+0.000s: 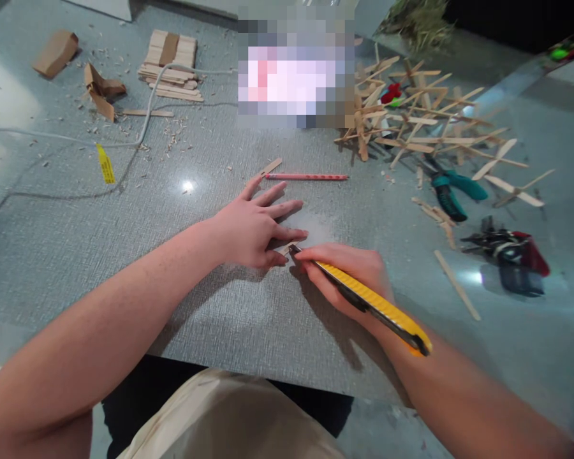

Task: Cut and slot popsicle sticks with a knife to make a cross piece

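Note:
My right hand [349,274] is closed round a yellow utility knife [373,306], its handle slanting back over my wrist. The knife's black tip meets a thin wooden craft stick [291,246] lying on the table. My left hand [263,229] lies palm down with the three outer fingers spread on the tabletop. Its thumb and index finger hold the craft stick from both sides, covering part of it. Just beyond my left fingertips lie a pink patterned pencil [310,177] and another wooden stick [272,167].
A stack of craft sticks [175,57], brown paper scraps [100,89] and a grey cable [67,137] are at the back left. On the right are joined sticks [425,121], teal-handled pliers [452,191], a red-and-black object [516,255] and a loose stick [456,284].

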`<action>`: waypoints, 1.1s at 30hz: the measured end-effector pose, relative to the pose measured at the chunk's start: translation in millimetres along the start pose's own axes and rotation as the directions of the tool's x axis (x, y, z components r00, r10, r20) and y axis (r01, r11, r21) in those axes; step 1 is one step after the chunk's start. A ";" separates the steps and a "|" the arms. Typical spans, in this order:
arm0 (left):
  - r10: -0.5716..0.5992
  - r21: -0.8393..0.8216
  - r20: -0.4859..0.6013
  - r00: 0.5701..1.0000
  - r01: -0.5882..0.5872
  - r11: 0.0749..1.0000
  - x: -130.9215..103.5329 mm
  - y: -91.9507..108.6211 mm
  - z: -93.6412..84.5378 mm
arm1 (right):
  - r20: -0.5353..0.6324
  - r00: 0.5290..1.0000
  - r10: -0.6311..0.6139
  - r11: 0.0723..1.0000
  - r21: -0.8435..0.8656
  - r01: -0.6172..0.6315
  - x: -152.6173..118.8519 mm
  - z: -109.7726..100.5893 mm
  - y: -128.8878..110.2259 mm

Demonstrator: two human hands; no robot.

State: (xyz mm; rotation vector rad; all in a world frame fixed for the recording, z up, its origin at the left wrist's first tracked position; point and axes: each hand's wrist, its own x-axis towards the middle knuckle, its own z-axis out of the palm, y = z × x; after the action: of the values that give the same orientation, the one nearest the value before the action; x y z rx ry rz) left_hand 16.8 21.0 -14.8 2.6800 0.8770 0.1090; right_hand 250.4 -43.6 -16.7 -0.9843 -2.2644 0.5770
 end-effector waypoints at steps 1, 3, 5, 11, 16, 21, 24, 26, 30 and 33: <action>-0.004 -0.002 0.005 1.000 0.004 1.000 -0.2 0.5 -0.7 | 0.001 1.000 -0.001 1.000 -0.001 0.001 -0.3 -0.1 -0.1; -0.005 -0.008 0.009 1.000 0.005 1.000 -0.6 0.7 -1.5 | 0.000 1.000 -0.006 1.000 0.000 0.006 -0.7 -0.2 0.0; -0.002 -0.015 0.009 1.000 0.002 1.000 -0.8 0.1 -1.2 | -0.003 1.000 -0.005 1.000 -0.001 0.005 -1.1 0.1 0.5; 0.003 -0.012 0.009 1.000 -0.002 1.000 0.0 -0.2 -0.3 | -0.034 0.999 0.010 1.000 0.018 -0.010 -3.3 2.1 3.4; -0.001 -0.026 0.015 1.000 0.002 1.000 0.2 1.7 -1.5 | -0.044 0.998 0.050 0.999 0.017 -0.049 -2.9 1.7 2.9; -0.004 -0.044 -0.001 1.000 0.004 0.999 0.0 1.0 0.1 | -0.031 0.998 0.053 0.999 0.009 -0.053 -1.8 1.6 2.0; 0.003 -0.042 -0.013 1.000 -0.004 0.999 0.0 -0.2 1.5 | -0.019 0.998 0.057 0.998 0.009 -0.056 -1.2 1.1 0.8; 0.008 -0.043 -0.018 1.000 -0.009 0.999 -0.1 -1.1 1.8 | -0.012 0.999 0.046 0.999 0.014 -0.046 -1.3 0.7 -0.1; 0.011 -0.033 -0.001 1.000 -0.011 0.999 -0.6 -2.2 0.9 | -0.010 1.000 0.024 1.000 0.012 -0.024 -2.6 0.0 -0.1; 0.017 -0.022 0.003 1.000 -0.017 1.000 -1.0 -2.2 0.1 | -0.009 1.000 -0.001 1.000 0.013 0.001 -3.9 0.2 1.0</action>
State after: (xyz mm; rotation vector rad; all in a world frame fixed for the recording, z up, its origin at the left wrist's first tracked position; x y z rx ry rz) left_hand 14.8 22.1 -15.6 2.6672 0.8466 0.1170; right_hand 253.0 -46.0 -18.8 -0.9771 -2.2500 0.5852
